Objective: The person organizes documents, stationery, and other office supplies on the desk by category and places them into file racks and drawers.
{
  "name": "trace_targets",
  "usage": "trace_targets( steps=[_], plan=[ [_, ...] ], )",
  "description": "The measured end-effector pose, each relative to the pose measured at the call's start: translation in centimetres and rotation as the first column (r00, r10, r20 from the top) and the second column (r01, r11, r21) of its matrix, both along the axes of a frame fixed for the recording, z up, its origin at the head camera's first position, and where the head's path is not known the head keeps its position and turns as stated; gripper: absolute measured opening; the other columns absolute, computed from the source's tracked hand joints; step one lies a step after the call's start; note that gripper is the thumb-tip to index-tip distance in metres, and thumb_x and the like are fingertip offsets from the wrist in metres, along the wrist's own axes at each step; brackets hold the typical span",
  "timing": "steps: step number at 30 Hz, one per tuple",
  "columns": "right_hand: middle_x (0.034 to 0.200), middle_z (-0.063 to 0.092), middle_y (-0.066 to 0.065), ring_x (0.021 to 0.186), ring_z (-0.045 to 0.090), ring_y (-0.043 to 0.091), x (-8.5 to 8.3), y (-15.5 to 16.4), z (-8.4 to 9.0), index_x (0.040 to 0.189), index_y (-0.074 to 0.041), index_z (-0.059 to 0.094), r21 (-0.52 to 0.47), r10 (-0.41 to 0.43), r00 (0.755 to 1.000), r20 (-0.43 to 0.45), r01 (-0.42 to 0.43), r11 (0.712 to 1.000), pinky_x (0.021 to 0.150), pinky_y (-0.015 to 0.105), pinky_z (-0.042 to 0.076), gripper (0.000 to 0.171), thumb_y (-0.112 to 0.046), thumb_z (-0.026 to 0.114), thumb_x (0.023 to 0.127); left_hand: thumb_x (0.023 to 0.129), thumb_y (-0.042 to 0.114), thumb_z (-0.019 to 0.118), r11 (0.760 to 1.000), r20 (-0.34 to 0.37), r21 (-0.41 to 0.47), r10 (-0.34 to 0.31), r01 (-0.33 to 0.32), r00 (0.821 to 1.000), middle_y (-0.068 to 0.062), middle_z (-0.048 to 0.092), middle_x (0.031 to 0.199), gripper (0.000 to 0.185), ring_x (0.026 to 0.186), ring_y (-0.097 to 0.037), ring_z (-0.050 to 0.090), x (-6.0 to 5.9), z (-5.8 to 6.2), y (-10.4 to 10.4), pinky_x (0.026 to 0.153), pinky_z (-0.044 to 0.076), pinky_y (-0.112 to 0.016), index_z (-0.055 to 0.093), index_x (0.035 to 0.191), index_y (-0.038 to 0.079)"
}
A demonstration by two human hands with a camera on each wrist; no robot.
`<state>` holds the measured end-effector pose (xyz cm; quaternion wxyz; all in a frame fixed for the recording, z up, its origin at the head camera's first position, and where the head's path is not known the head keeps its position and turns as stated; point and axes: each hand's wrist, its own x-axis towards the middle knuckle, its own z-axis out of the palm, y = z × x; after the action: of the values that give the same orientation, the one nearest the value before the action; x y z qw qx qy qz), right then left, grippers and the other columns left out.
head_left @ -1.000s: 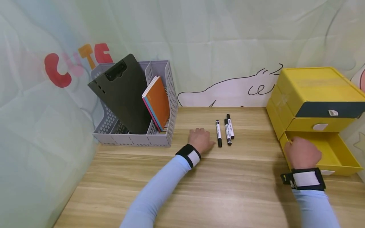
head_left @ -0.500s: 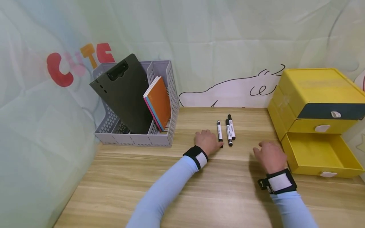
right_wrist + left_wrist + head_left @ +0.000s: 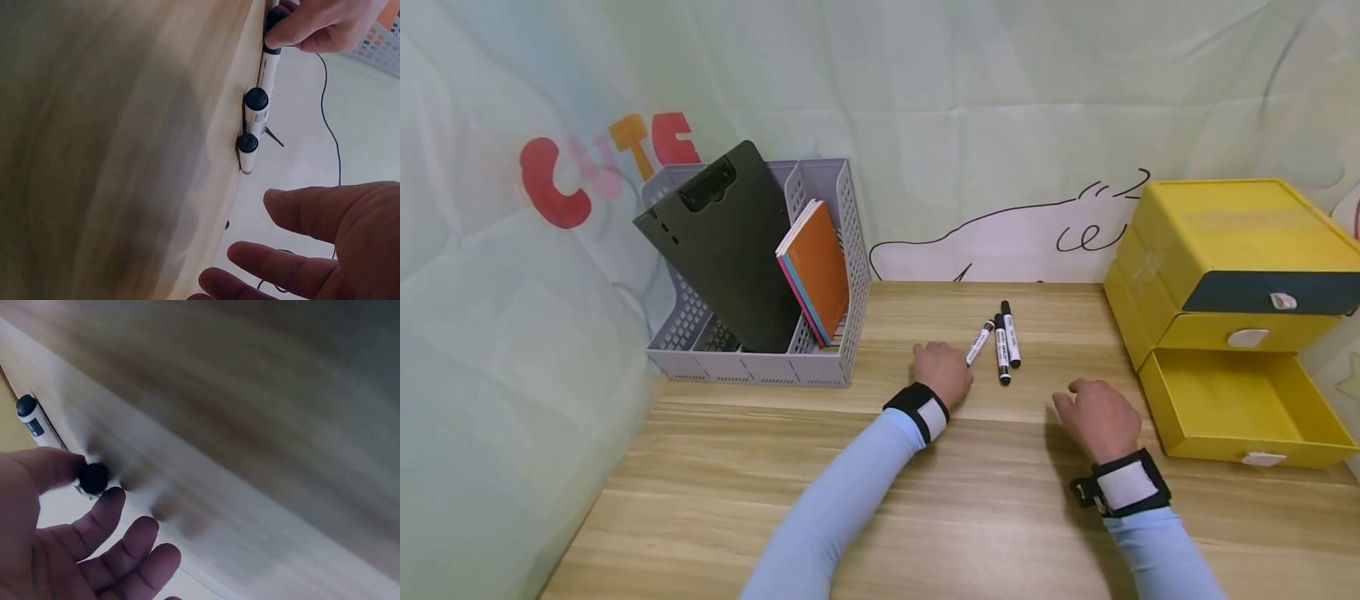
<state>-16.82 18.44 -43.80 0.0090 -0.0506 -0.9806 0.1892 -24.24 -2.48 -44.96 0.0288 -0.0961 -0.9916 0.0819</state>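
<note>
Three black-and-white markers lie on the wooden table (image 3: 925, 500). My left hand (image 3: 962, 367) pinches the near end of the leftmost marker (image 3: 980, 342), which lies slanted towards the other two markers (image 3: 1004, 346). In the left wrist view my thumb and forefinger (image 3: 106, 506) close on that marker's black end (image 3: 94, 478). My right hand (image 3: 1075, 398) hovers low over the table between the markers and the yellow drawer unit (image 3: 1217, 233), fingers loose and holding nothing. The right wrist view shows my relaxed right hand (image 3: 262, 237), two marker ends (image 3: 252, 122) and my left hand (image 3: 319, 25).
The unit's bottom drawer (image 3: 1195, 437) stands pulled out and looks bare inside. At the back left, a grey file rack (image 3: 752, 367) holds a black clipboard (image 3: 730, 242) and an orange notebook (image 3: 820, 271). A fabric backdrop closes off the back and left sides.
My right hand left the open drawer and moved left over the table. My left hand slid right and pinched the leftmost marker, which turned from straight to slanted.
</note>
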Motion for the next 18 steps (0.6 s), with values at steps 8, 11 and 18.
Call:
trace_targets(
  steps=[8,11,18],
  plan=[
    [0.110,0.065,0.031,0.093,0.064,0.046,0.1,-0.1,-0.2,0.114,0.006,0.067,-0.002,0.004,1.000,-0.006,-0.004,1.000,0.066,0.054,0.051,0.040,-0.028,0.057,0.094,0.096,0.034,0.060,0.999,0.011,-0.005,0.048,-0.048,0.999,0.000,0.063,0.073,0.029,0.074,-0.016,0.059,-0.1,0.2,-1.3,0.077,0.045,-0.040,0.071,0.075,0.018],
    [0.111,0.065,0.031,0.094,0.064,0.045,0.1,-0.2,-0.2,0.115,0.006,0.067,0.003,0.004,1.000,-0.001,-0.004,1.000,0.067,0.053,0.051,0.041,-0.028,0.057,0.094,0.097,0.028,0.059,0.999,-0.007,-0.016,0.049,-0.049,0.999,0.000,0.062,0.071,0.027,0.073,-0.016,0.058,-0.1,0.2,-1.8,0.077,0.045,-0.040,0.070,0.075,0.017],
    [0.111,0.065,0.031,0.094,0.064,0.045,0.0,-0.3,-0.3,0.114,0.007,0.067,0.012,0.018,1.000,-0.003,-0.018,1.000,0.069,0.052,0.051,0.040,-0.026,0.059,0.094,0.096,0.026,0.062,1.000,-0.148,0.004,0.011,-0.011,0.989,0.000,0.061,0.071,0.023,0.071,-0.016,0.060,0.0,0.4,-2.7,0.069,0.045,-0.037,0.071,0.078,0.015]
  ],
)
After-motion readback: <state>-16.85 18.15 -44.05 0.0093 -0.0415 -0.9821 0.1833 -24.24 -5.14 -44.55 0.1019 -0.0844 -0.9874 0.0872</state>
